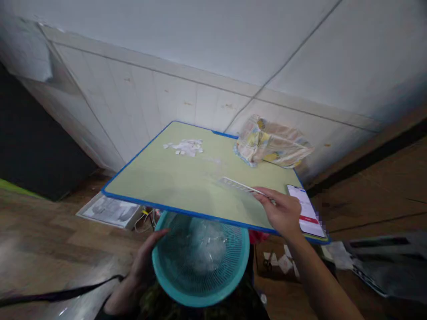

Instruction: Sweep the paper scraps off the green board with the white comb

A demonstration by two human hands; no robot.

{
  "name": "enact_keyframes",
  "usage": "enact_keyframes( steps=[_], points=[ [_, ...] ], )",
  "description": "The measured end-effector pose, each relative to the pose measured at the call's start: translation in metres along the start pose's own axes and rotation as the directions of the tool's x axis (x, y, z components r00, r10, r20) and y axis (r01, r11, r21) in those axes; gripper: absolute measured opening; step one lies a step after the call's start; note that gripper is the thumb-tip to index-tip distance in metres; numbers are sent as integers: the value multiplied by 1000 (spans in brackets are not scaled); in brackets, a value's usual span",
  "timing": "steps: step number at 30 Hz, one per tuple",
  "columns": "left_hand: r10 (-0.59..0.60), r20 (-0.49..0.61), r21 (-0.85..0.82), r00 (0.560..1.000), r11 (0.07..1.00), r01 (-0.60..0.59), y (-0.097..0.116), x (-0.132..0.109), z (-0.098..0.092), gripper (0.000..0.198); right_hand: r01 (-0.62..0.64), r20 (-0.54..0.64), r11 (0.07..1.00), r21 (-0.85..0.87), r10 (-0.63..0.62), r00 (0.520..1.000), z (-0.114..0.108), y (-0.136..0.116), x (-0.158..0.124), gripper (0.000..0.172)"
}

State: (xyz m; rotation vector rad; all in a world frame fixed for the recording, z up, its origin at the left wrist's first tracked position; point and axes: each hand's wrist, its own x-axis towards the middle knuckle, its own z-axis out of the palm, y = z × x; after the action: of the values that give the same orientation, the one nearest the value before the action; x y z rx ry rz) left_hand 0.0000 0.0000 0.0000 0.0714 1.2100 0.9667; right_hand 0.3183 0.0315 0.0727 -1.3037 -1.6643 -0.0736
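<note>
Holding 1 thin white strip [237, 184] in right fingers [268, 192] over the green counter [150, 178]. Holding 1 blue basket [196, 300] by its side with left fingers [158, 235].

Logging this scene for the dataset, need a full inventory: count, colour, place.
Wall: 1, whitish, background
Floor: 1, brown, below
Dark panel: 1, blackish, far left
Table: 1, pale green, blue edging, centre
Scraps: many, white, table's far left
Patterned sheet: 1, pale with yellow, table's far right
Phone: 1, screen white with red band, table's right edge
Slotted strip: 1, whitish, over table
Basket: 1, turquoise, below table's near edge
Clear pieces: uncountable, transparent, in basket
Box: 1, white, floor, left
Scissors: 1, dark, lower right
Strap: 1, black, lower left
Left hand: 1, bare, at basket's left rim
Right hand: 1, bare, holding strip
</note>
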Motion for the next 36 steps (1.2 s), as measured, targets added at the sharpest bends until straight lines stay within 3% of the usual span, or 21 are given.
enact_keyframes(
  steps=[4, 8, 12, 17, 22, 28, 36],
  points=[
    [-28, -19, -29, 999, 999, 27, 2, -5, 3, 20, -41, -25, 999, 14, 42, 999, 8, 10, 9, 13],
    [-43, -18, -26, 999, 999, 43, 2, -6, 5, 23, -38, 23, 998, 57, 37, 999, 12, 15, 14, 13],
    [-14, 14, -15, 1000, 1000, 14, 0, -3, 4, 20, -18, 66, 996, 83, 13, 998, 4, 10, 13, 12],
    [-61, 70, -22, 996, 998, 63, -2, -1, 3, 19, -6, 29, 998, 59, 4, 1000, -8, 8, 11, 13],
    [-31, 54, -16, 998, 999, 32, -3, -2, 3, 17, -8, 103, 997, 72, 0, 995, -12, 7, 6, 12],
    [-44, 42, -15, 998, 999, 45, -2, -4, 4, 19, 5, 75, 999, 39, -7, 997, -13, 7, 2, 16],
    [-51, 51, 6, 997, 999, 50, 0, -1, 2, 17, 37, 160, 993, 116, -55, 986, -16, -2, 0, 20]
  ],
)
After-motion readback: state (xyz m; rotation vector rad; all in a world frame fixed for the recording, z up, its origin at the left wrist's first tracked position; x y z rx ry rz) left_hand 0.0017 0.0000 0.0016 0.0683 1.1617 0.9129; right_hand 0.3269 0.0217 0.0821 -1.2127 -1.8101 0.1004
